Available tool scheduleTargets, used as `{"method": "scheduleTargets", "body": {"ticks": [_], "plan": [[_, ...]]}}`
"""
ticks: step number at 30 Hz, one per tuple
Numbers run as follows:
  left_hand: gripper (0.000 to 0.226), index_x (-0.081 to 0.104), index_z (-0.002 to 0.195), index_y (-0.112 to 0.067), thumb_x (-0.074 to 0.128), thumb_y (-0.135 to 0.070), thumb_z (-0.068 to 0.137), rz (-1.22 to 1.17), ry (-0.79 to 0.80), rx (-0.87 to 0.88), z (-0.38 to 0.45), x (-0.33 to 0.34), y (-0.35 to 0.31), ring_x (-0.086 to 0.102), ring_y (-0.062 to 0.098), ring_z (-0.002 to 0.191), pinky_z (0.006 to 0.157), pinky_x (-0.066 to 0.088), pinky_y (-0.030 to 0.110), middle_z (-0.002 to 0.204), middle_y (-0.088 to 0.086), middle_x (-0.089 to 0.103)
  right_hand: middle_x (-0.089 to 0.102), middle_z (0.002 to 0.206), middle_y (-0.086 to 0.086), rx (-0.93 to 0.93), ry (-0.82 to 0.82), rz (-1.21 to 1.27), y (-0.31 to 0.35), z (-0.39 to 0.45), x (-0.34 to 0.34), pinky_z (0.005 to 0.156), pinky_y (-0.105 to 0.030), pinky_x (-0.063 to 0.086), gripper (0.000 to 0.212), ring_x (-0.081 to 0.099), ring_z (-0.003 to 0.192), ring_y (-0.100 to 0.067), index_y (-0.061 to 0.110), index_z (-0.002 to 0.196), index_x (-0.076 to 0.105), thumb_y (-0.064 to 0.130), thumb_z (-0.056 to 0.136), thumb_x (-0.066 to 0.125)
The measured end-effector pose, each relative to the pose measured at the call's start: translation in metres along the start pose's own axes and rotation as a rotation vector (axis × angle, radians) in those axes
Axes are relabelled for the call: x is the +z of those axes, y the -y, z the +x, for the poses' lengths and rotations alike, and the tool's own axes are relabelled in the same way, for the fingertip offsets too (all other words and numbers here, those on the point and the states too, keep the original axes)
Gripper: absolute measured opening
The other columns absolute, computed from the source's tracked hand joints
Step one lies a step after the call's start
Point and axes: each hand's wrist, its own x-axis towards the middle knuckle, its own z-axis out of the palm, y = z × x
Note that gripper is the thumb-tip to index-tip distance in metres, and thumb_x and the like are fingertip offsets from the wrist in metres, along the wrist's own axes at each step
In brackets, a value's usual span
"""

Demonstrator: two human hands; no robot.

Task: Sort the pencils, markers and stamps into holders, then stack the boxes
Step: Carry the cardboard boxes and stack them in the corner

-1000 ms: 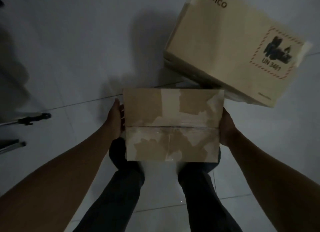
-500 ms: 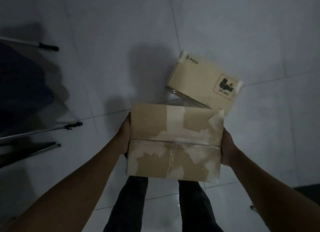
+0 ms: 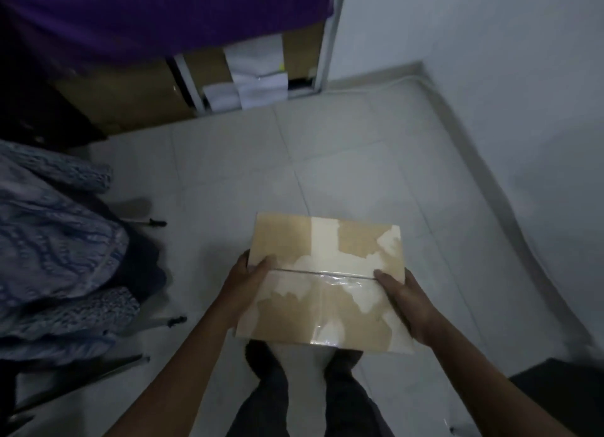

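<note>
A: Hands?
B: Both are on the cardboard box (image 3: pixel 325 283), one at each end. The left hand (image 3: pixel 243 281) clamps the left end, thumb over the top face near the seam, the other fingers hidden behind the side. The right hand (image 3: pixel 403 297) clamps the right end the same way, thumb on top at the tape line. The hands sit well apart, with the box between them.
A: Where's the box?
B: Held in the air in front of the person, above the dark trouser legs (image 3: pixel 307 400) and the tiled floor (image 3: pixel 359 162). It rests on nothing.
A: Orientation?
B: Long axis runs left-right, hand to hand. Flat top face points up at the camera, far edge slightly higher in frame. The taped flap seam runs along the long axis. Torn pale label patches cover the top.
A: Anything unreadable?
B: Dim light. The underside and near wall of the box are hidden. Feet are barely visible under it.
A: Surroundings?
B: Blue patterned fabric (image 3: pixel 55 253) is at left, with thin dark-tipped rods (image 3: pixel 153 222) poking out beside it. Purple cloth (image 3: pixel 157 15) hangs at top, with brown cartons (image 3: pixel 130 100) and white papers (image 3: pixel 255 77) below it. A white wall (image 3: pixel 490 61) is at right.
</note>
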Motion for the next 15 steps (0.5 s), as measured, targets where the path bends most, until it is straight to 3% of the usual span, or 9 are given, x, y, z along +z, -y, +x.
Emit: {"method": "scheduleTargets", "body": {"ticks": [2, 3, 5, 8, 10, 15], "plan": [[0.044, 0.052, 0.132, -0.030, 0.058, -0.051, 0.093, 0.120, -0.066, 0.098, -0.009, -0.010, -0.025, 0.062, 0.020, 0.111, 0.082, 0.047, 0.026, 0.123, -0.006, 0.063, 0.072, 0.107, 0.002, -0.166, -0.037, -0.059, 0.028, -0.028, 0.008, 0.066, -0.028, 0.059, 0.031, 0.073, 0.088, -0.013, 0.031, 0.120, 0.056, 0.033, 0.092, 0.067], [0.047, 0.051, 0.135, -0.026, 0.057, -0.048, 0.094, 0.162, -0.110, 0.132, -0.015, -0.013, -0.036, 0.060, 0.023, 0.115, 0.086, 0.044, 0.026, 0.126, -0.003, 0.062, 0.071, 0.108, 0.006, -0.241, -0.049, -0.085, 0.039, -0.042, 0.013, 0.066, -0.025, 0.059, 0.030, 0.072, 0.089, -0.010, 0.034, 0.119, 0.055, 0.030, 0.092, 0.067], [0.052, 0.047, 0.137, -0.020, 0.060, -0.045, 0.093, 0.197, -0.170, 0.183, -0.021, -0.020, -0.060, 0.059, 0.024, 0.114, 0.086, 0.040, 0.024, 0.128, 0.001, 0.061, 0.067, 0.113, 0.013, -0.348, -0.081, -0.137, 0.054, -0.057, 0.021, 0.070, -0.027, 0.059, 0.041, 0.070, 0.095, -0.009, 0.038, 0.123, 0.050, 0.037, 0.088, 0.071], [0.071, 0.034, 0.139, -0.022, 0.070, -0.049, 0.084, 0.210, -0.152, 0.234, -0.028, -0.026, -0.094, 0.058, 0.018, 0.099, 0.078, 0.043, 0.025, 0.120, -0.004, 0.057, 0.060, 0.118, 0.017, -0.360, -0.220, -0.150, 0.073, -0.062, 0.025, 0.066, -0.020, 0.053, 0.061, 0.064, 0.096, -0.004, 0.040, 0.131, 0.039, 0.046, 0.082, 0.075], [0.079, 0.030, 0.137, -0.027, 0.074, -0.053, 0.077, 0.246, -0.135, 0.283, -0.024, -0.028, -0.114, 0.058, 0.018, 0.101, 0.079, 0.045, 0.027, 0.124, -0.002, 0.056, 0.059, 0.120, 0.015, -0.375, -0.312, -0.160, 0.084, -0.062, 0.023, 0.066, -0.022, 0.052, 0.067, 0.063, 0.097, -0.005, 0.041, 0.133, 0.035, 0.050, 0.079, 0.075], [0.118, 0.018, 0.150, -0.037, 0.076, -0.074, 0.054, 0.397, -0.083, 0.394, -0.004, -0.018, -0.158, 0.051, 0.022, 0.126, 0.102, 0.046, 0.039, 0.146, 0.003, 0.043, 0.049, 0.136, 0.004, -0.385, -0.443, -0.294, 0.104, -0.047, 0.007, 0.084, -0.041, 0.057, 0.094, 0.059, 0.112, -0.022, 0.041, 0.146, 0.016, 0.066, 0.073, 0.070]]}}
